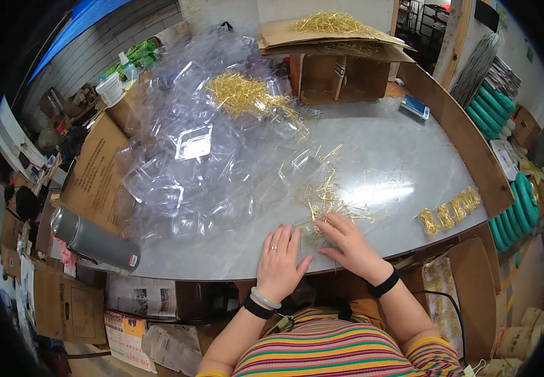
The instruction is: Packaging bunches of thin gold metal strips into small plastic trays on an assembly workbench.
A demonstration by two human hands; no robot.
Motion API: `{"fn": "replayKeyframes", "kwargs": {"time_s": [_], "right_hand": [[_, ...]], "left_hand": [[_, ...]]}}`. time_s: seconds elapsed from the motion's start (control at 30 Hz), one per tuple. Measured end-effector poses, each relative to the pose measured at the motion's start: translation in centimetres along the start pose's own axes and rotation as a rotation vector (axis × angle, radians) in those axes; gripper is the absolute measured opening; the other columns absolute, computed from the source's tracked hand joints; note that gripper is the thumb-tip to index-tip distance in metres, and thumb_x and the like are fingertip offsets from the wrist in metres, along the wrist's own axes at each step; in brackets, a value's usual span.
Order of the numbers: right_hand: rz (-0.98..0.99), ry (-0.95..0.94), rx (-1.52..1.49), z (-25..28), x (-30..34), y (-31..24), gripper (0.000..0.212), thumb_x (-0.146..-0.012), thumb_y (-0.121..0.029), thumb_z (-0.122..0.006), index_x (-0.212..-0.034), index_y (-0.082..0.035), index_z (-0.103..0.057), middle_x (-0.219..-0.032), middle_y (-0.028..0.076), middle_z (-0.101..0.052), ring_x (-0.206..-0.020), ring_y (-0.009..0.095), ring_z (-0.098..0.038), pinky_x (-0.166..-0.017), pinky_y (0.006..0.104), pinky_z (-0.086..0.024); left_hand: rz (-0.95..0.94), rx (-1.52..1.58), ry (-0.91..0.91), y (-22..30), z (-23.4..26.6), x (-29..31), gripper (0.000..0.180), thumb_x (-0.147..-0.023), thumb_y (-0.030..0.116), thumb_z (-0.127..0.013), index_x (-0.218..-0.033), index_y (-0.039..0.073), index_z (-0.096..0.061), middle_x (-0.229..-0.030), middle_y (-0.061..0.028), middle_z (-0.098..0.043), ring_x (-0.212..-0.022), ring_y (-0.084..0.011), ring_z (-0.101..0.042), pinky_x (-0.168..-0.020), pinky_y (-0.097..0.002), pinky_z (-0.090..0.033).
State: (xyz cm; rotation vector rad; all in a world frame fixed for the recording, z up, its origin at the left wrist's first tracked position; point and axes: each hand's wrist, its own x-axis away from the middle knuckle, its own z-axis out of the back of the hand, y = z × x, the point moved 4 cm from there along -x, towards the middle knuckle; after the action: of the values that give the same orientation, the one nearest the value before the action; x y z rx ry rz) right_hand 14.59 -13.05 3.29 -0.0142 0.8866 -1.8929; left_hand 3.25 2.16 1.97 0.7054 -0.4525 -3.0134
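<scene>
My left hand (278,262) lies on the grey table near its front edge, palm down with the fingers stretched out and nothing held. My right hand (352,250) is beside it, fingers extended, their tips at the near side of a loose scatter of gold wire hooks (328,200). Nothing shows gripped in it, though the undersides of its fingers are hidden. Left of the hooks, a large heap of clear plastic clamshell packs (193,143) spreads over the table. A bigger pile of gold hooks (237,94) rests on top of that heap.
Several bundles of gold hooks (453,210) stand in a row at the right edge. Behind, a cardboard box shelf (319,78) carries more hooks (331,24). A small blue box (414,107) lies at the back right. A grey flask (93,239) leans at the left corner.
</scene>
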Motion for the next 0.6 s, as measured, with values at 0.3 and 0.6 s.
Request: {"fn": "replayKeyframes", "kwargs": {"time_s": [0.3, 0.6], "right_hand": [[-0.145, 0.269, 0.271, 1.1, 3.1, -1.2, 0.041, -0.074, -0.024, -0.084, -0.109, -0.013, -0.068, -0.117, 0.008, -0.059, -0.114, 0.032, -0.051, -0.098, 0.0458, -0.04], [-0.169, 0.342, 0.147, 1.3, 4.4, -1.3, 0.025, -0.075, -0.017, -0.085, -0.078, -0.007, -0.063, -0.077, 0.004, -0.059, -0.078, 0.025, -0.058, -0.071, 0.037, -0.046]], "left_hand": [[0.025, -0.005, -0.042, -0.1, -0.2, 0.1, 0.068, -0.094, 0.037, -0.066, -0.143, -0.004, -0.044, -0.146, -0.0236, -0.045, -0.137, -0.0403, -0.042, -0.116, -0.051, -0.03], [0.026, -0.008, -0.077, 0.0, -0.1, 0.0, 0.07, -0.094, 0.036, -0.065, -0.145, -0.005, -0.041, -0.148, -0.0247, -0.043, -0.139, -0.0405, -0.039, -0.117, -0.0513, -0.029]]}}
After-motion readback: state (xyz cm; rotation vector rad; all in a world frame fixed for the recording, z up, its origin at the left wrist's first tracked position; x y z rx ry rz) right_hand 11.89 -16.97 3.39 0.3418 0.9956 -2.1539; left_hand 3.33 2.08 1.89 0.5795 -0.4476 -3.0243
